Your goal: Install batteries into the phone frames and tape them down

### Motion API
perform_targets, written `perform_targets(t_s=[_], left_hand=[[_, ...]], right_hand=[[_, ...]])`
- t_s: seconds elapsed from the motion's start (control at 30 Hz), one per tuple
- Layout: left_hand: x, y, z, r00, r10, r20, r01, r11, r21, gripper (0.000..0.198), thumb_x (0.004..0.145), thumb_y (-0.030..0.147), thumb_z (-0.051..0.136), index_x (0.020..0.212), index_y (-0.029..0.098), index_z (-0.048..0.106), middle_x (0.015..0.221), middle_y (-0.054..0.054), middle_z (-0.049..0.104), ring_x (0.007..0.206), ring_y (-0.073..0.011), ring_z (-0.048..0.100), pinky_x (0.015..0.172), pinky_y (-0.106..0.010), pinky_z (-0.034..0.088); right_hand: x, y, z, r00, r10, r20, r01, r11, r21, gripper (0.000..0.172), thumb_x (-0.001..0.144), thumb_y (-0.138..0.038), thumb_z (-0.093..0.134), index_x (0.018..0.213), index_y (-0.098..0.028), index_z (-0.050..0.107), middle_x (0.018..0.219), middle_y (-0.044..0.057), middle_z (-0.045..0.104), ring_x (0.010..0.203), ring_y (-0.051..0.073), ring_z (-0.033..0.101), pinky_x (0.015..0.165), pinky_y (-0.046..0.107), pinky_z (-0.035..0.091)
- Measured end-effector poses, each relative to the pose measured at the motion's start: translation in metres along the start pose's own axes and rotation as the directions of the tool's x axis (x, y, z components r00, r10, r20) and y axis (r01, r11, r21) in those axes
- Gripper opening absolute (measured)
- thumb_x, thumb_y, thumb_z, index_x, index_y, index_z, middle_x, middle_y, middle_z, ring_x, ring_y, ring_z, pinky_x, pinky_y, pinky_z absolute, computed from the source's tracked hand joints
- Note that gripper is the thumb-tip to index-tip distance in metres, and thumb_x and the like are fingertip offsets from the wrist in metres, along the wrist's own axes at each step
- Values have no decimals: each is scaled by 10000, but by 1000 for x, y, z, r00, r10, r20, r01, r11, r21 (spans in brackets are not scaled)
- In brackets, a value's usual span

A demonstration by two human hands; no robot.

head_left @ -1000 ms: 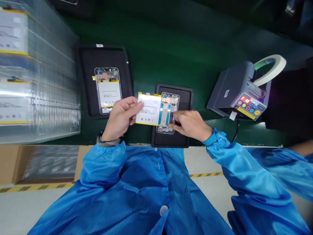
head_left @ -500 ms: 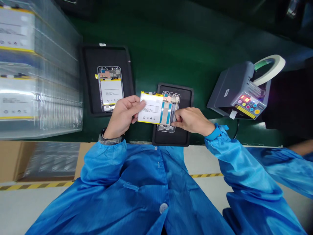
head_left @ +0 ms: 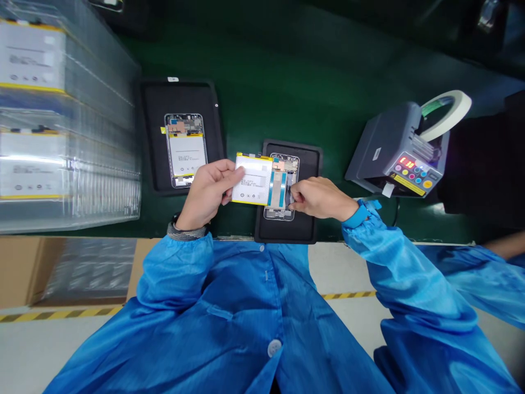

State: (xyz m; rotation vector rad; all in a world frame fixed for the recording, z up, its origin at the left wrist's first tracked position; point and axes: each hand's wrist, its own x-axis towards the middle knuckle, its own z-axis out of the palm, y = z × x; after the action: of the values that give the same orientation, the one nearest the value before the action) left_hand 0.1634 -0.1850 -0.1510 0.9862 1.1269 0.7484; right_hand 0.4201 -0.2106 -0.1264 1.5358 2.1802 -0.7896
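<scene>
Battery (head_left: 252, 180) pinched in the left hand (head_left: 207, 191), by the counter's (head_left: 254, 109) near edge.
It hides part of the phone's (head_left: 278, 189) left side; the right hand's (head_left: 322, 198) fingers (head_left: 302, 189) curl almost closed at its right, grip impossible to tell.

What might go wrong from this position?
Two risks, as I judge them. The left hand holds the white battery by its left side, with its other side overlapping the open phone frame in this view; a slip might knock it against the exposed parts. The right hand has its fingertips at the frame's right side, near the blue strips, so a careless movement might disturb them.
</scene>
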Motion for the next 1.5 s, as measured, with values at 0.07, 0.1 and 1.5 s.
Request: perform_targets(t_s=[0.07, 0.1, 1.5], left_hand=[[0, 0, 1, 1000, 1, 0, -1, 1000, 0, 229, 788, 344, 764, 767, 165, 622, 498, 39, 459, 385, -67, 379, 338, -159, 259], [0, 0, 1, 1000, 1, -1, -1, 1000, 4, 228, 786, 344, 763, 769, 165, 624, 498, 39, 460, 385, -67, 376, 338, -160, 256], [7, -19, 33, 996, 13, 87, -24, 993, 119, 415, 751, 524, 781, 748, 159, 585, 528, 20, 544, 441, -90, 431, 414, -199, 291]], right_hand=[[0, -1, 0, 1000, 6, 11, -6, 1000, 0, 222, 869, -370, 748, 772, -223, 613, 710, -23, 621, 643, 147, 550, 570, 281, 231], [0, -1, 0, 1000, 10, 14, -10, 1000, 1, 224, 867, -370, 751, 769, -224, 614, 711, -24, 624, 647, 148, 553, 569, 280, 235], [-19, -9, 19, 979, -4, -202, 1, 1000, -18, 224, 952, -377, 681, 855, -184, 622, 909, 60, 700, 788, 190, 628, 602, 281, 275]])
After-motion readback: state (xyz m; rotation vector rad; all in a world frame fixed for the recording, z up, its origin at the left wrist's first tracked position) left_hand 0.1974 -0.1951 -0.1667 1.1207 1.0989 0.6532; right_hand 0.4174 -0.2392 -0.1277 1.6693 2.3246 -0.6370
